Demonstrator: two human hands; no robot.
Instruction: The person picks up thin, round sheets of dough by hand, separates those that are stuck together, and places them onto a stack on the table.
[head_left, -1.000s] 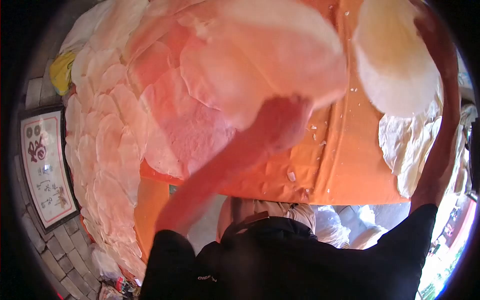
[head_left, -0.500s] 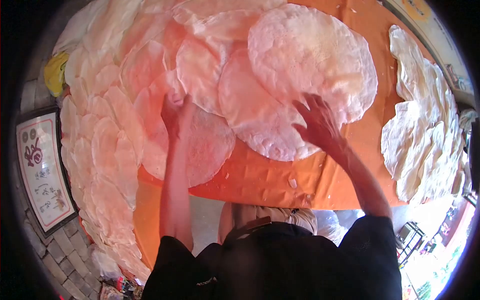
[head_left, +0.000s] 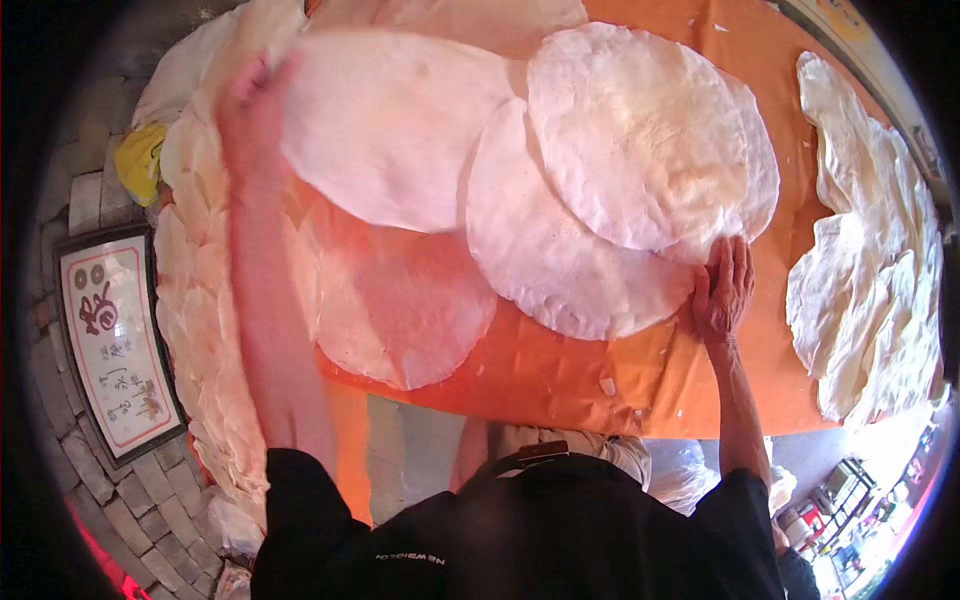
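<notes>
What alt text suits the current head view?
A person's blurred left hand is at the edge of one thin pale round, and the right hand touches the lower edge of another round, over an orange surface. More pale sheets overlap at both sides.

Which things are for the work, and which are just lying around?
Seem part of the work:
left hand
right hand
round thin sheets
orange cover beneath

Seem just lying about:
framed sign
yellow bundle
clear plastic below the table's edge
</notes>
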